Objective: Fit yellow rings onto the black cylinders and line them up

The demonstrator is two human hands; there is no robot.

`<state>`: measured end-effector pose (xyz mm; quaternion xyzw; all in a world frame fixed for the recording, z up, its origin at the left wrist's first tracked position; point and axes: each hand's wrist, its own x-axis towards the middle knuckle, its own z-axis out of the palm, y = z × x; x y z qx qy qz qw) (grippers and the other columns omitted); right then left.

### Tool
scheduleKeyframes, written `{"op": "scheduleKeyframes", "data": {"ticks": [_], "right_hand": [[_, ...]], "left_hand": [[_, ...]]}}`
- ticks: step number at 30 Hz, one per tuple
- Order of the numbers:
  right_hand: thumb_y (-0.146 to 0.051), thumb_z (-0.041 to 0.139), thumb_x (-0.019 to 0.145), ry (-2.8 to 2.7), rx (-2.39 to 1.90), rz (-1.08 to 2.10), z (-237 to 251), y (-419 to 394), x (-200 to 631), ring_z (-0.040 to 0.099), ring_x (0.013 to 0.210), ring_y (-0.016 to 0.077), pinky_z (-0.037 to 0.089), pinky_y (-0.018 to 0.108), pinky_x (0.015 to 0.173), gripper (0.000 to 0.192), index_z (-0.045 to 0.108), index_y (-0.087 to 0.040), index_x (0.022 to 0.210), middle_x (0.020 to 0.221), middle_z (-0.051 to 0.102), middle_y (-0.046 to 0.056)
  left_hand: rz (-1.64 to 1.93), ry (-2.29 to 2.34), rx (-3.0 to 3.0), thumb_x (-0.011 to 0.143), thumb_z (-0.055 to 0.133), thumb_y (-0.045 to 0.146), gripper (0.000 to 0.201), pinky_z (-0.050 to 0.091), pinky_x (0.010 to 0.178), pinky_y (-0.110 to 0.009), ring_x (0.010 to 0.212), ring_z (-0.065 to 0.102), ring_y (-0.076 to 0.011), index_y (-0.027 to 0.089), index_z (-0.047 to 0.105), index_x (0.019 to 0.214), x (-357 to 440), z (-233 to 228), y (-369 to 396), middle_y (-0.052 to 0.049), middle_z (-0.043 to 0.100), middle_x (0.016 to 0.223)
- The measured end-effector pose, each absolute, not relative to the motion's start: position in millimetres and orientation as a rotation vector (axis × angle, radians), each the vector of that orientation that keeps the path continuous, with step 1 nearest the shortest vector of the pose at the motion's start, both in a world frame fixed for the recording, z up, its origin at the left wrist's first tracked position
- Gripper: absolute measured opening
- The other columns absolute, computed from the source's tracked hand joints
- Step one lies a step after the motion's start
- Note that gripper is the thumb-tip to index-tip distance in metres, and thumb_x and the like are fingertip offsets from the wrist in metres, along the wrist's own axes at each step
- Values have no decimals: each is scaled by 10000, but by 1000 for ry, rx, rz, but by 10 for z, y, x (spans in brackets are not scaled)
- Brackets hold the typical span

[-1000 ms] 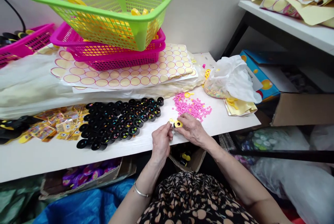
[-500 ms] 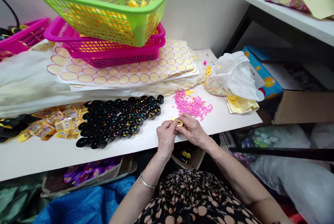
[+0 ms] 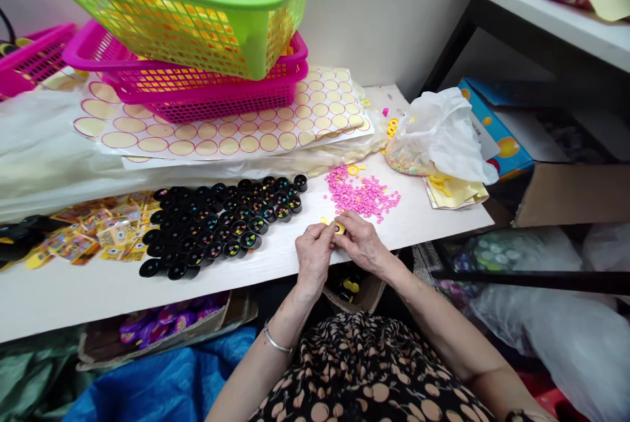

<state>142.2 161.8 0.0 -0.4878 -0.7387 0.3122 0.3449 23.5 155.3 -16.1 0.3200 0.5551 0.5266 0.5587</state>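
Note:
Between the fingertips of both hands is a small yellow plastic ring piece [image 3: 339,228] with a dark centre. My left hand [image 3: 315,251] pinches it from the left, and my right hand [image 3: 361,243] grips it from the right; the fingers partly cover it. Just beyond the hands lies a scatter of small pink beads [image 3: 361,195] on the white table [image 3: 275,263]. A yellow ring with a handle [image 3: 353,170] rests at the far edge of the beads. To the left stand rows of small black cups [image 3: 213,250] with coloured bits inside.
A green basket [image 3: 256,48] of yellow pieces is stacked on a pink basket [image 3: 216,104], over sheets of round stickers [image 3: 207,147]. Printed packets [image 3: 115,232] lie at left. A white plastic bag [image 3: 438,126] and a blue box [image 3: 497,126] stand at right.
The camera view has shifted slightly, so the baskets sit a little higher and further left. Both hands stay in nearly the same place, still on the small yellow ring piece.

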Motion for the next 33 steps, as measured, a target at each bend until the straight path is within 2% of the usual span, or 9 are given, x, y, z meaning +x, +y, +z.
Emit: {"op": "scheduleKeyframes", "data": {"ticks": [5, 10, 14, 18, 24, 28, 31, 33], "right_hand": [[-238, 636, 735, -1606, -1202, 1079, -82, 1613, 1435, 506, 689, 126, 423, 246, 609, 196, 604, -203, 926, 799, 523, 6], [-415, 510, 814, -1163, -1256, 1420, -129, 1581, 1376, 469, 438, 76, 387, 199, 417, 312, 614, -154, 951, 581, 521, -30], [-409, 530, 790, -999, -1299, 1401, -133, 1587, 1285, 464, 393, 67, 358, 170, 364, 294, 621, -134, 837, 503, 515, -40], [-391, 539, 776, -847, -1310, 1453, -152, 1604, 1239, 476, 369, 74, 353, 160, 342, 257, 599, -142, 802, 452, 513, -47], [-345, 556, 749, -709, -1259, 1621, -183, 1647, 1257, 510, 366, 87, 374, 165, 349, 195, 565, -150, 751, 453, 550, -36], [-337, 542, 758, -734, -1265, 1590, -178, 1643, 1232, 494, 356, 82, 377, 167, 350, 187, 556, -151, 752, 441, 533, -44], [-374, 522, 778, -762, -1272, 1529, -193, 1615, 1194, 473, 342, 82, 376, 175, 346, 213, 541, -161, 784, 431, 507, -60], [-399, 507, 792, -792, -1243, 1498, -209, 1598, 1187, 473, 348, 83, 380, 183, 357, 228, 522, -171, 792, 447, 503, -64]], "left_hand": [[1247, 1346, 811, 645, 692, 354, 228, 351, 470, -194, 511, 458, -58, 129, 677, 674, 247, -190, 1569, 8, 555, 663], [1228, 1379, 852, 663, 682, 363, 246, 348, 456, -184, 500, 449, -54, 118, 662, 676, 260, -185, 1564, 12, 529, 636], [1250, 1348, 799, 670, 680, 359, 245, 352, 444, -179, 476, 449, -48, 118, 647, 696, 296, -182, 1548, 25, 524, 621], [1269, 1296, 706, 678, 680, 333, 226, 350, 427, -172, 455, 453, -45, 117, 626, 715, 330, -194, 1545, 30, 533, 594], [1220, 1235, 566, 638, 710, 291, 224, 321, 374, -172, 375, 426, -45, 105, 585, 642, 319, -186, 1624, 51, 489, 489], [1216, 1271, 651, 633, 712, 331, 261, 321, 359, -174, 356, 413, -47, 111, 571, 616, 319, -208, 1620, 61, 466, 474], [1209, 1302, 745, 685, 661, 387, 278, 337, 378, -180, 394, 419, -52, 116, 597, 685, 306, -227, 1577, 48, 485, 531], [1208, 1285, 897, 723, 627, 387, 265, 388, 458, -185, 518, 479, -71, 124, 628, 757, 274, -224, 1557, 15, 535, 652]]}}
